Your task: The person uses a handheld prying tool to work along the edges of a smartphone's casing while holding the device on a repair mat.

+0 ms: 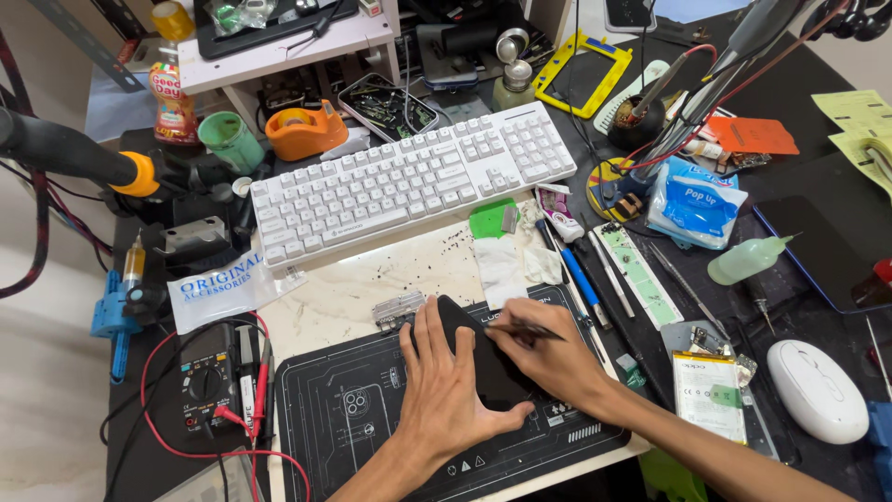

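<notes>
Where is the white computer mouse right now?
In the head view, the white mouse sits at the lower right of the desk, right of the phone battery and below the dark tablet.

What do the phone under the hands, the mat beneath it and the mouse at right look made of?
Phone: dark, smooth back, matte; plastic or glass, cannot tell. Mat: black with white printed outlines, lying flat, likely rubber or silicone. Mouse: white moulded plastic, soft sheen on its rounded top.

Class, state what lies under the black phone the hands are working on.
The black phone lies on a dark printed work mat. Left hand and phone cover the mat beneath, so nothing else shows there.
</notes>
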